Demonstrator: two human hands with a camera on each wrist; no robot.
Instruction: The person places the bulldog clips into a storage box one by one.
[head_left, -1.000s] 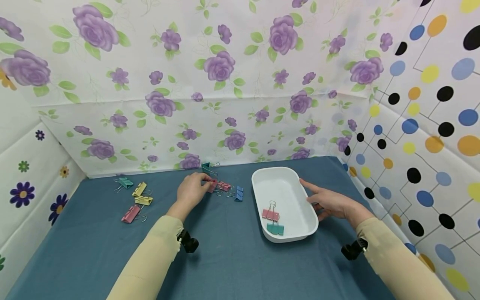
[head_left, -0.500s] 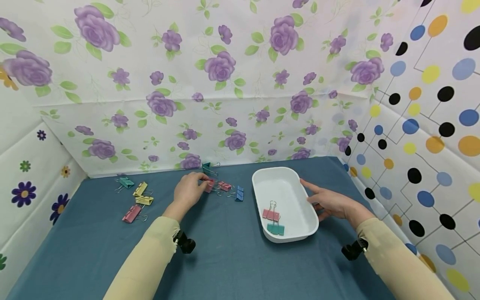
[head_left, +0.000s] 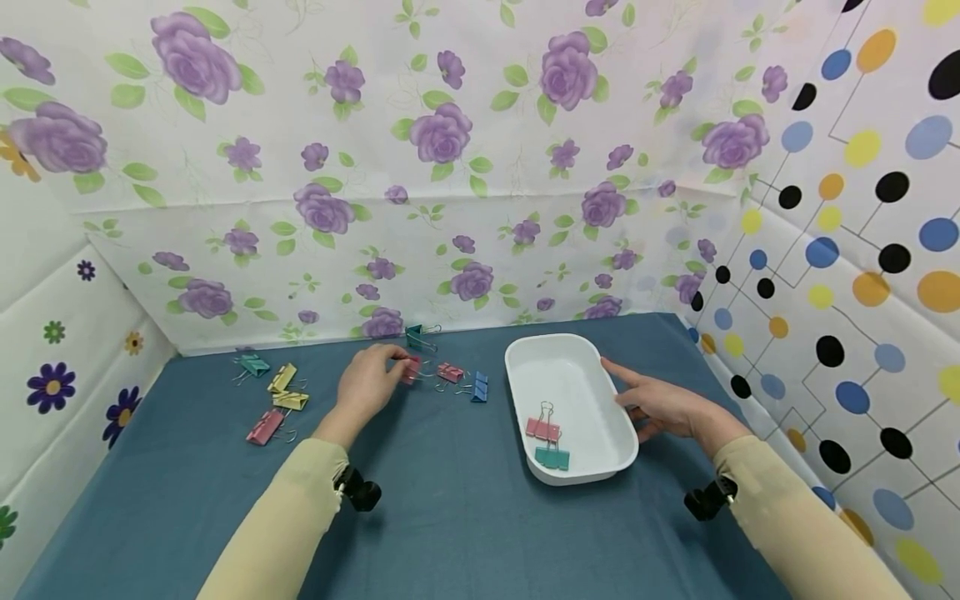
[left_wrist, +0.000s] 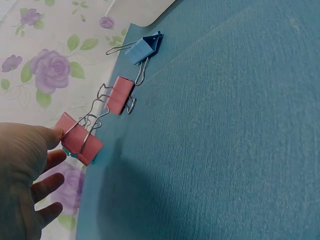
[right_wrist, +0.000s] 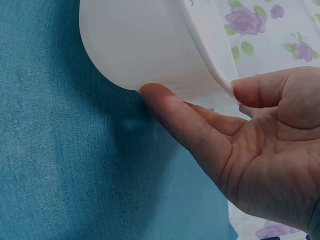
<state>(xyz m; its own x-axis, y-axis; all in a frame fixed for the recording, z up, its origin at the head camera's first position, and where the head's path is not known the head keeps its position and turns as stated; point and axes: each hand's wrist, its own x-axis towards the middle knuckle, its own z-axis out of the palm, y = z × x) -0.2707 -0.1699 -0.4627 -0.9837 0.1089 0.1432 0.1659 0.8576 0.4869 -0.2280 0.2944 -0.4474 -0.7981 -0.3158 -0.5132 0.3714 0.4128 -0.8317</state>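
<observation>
At eleven o'clock, my left hand [head_left: 363,387] pinches a pink clip [left_wrist: 77,137] by one edge, which could slip if twisted, while my right hand [head_left: 663,407] grips the white tray [head_left: 566,367] at one.

Room is being offered across near blue cloth [head_left: 450,517]. Low path, left hand [head_left: 365,387] to white tray [head_left: 573,379], is being obstructed by loose pink clip [head_left: 450,372] and blue clip [head_left: 479,387]; right side is being occupied by right hand [head_left: 662,404].
</observation>
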